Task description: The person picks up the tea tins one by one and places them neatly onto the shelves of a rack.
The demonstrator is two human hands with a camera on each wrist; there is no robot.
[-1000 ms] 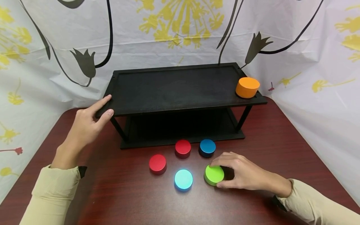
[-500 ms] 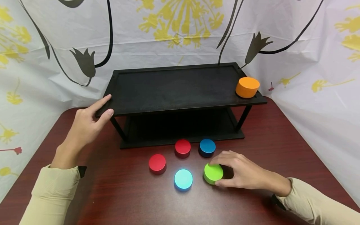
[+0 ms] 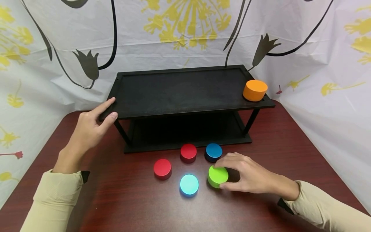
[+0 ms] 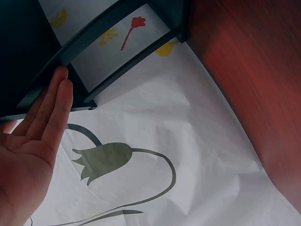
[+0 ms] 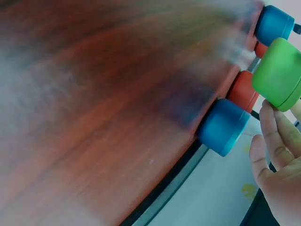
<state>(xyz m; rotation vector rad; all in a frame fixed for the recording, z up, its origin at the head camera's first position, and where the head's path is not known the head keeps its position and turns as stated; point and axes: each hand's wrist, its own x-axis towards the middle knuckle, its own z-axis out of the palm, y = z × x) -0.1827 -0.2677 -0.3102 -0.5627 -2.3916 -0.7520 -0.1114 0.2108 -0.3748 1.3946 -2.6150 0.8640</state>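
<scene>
My right hand [image 3: 246, 172] pinches a short green cylinder [image 3: 218, 176] between thumb and fingers. In the right wrist view this cylinder [image 5: 278, 75] stands off the table surface, with the fingertips of my hand [image 5: 282, 165] at its edge. My left hand [image 3: 90, 127] rests at the front left corner of a black two-tier shelf [image 3: 174, 93], index finger and thumb reaching onto its top. Seen from the left wrist, several straight fingers of that hand [image 4: 42, 122] lie against the shelf's underside. A light blue cylinder [image 3: 189, 185] stands left of the green one, a dark blue one [image 3: 213, 152] behind it.
Two red cylinders [image 3: 162, 169] [image 3: 188, 153] stand on the dark red table [image 3: 130, 199] in front of the shelf. An orange cylinder [image 3: 255, 90] sits on the shelf's top tier at the right end. Behind hangs a white patterned cloth [image 3: 174, 54].
My right hand has moved slightly left and away from me with the green cylinder in its grip. The left hand and the other cylinders have stayed put.
</scene>
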